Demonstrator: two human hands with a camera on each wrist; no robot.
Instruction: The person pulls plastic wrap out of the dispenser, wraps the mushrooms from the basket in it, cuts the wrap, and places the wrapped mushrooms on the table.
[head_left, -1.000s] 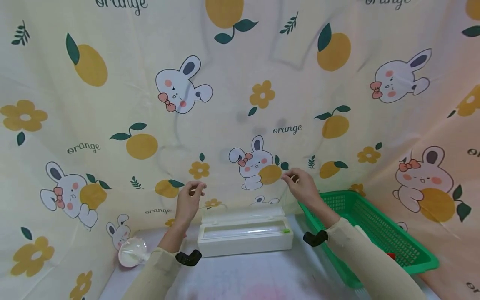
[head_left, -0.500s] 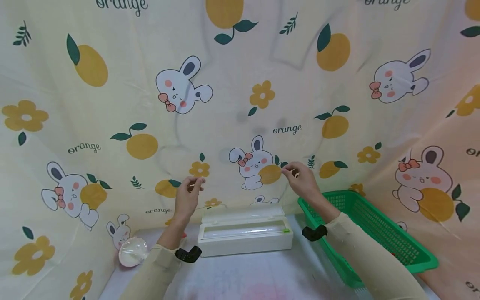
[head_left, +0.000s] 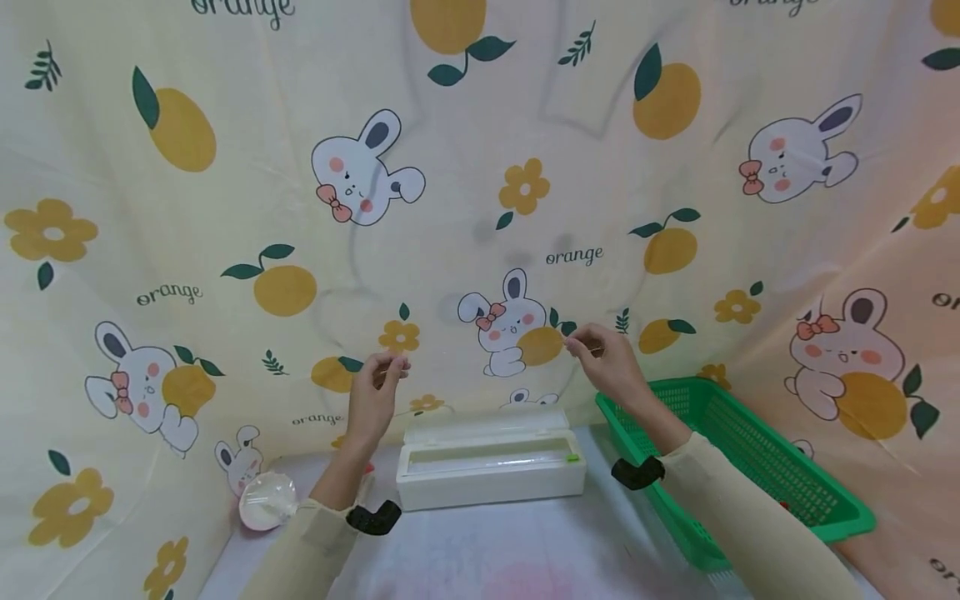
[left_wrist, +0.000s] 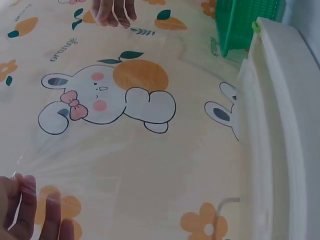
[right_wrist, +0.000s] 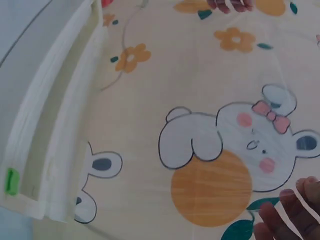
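Note:
Clear cling film [left_wrist: 65, 160] is stretched between my raised hands, with fine creases fanning out from the left fingertips in the left wrist view. My left hand [head_left: 372, 398] pinches one corner between thumb and fingers. Opposite it, my right hand [head_left: 611, 362] pinches the other corner, above the basket's near left end. Below and between them, a white cling film dispenser box [head_left: 491, 490] lies on the table, its lid [head_left: 487, 423] raised at the back. A green slide cutter [head_left: 572, 457] sits at the right end of the box.
A green plastic basket [head_left: 810, 467] stands on the right, with a small red thing partly hidden inside. At the left lies a round item under shiny clear film [head_left: 267, 502]. A printed cloth [head_left: 450, 250] with rabbits and oranges hangs close behind.
Both hands have risen slightly from a second ago, the left a little more. They stay about as far apart, fingers still pinching. The box and basket have not moved.

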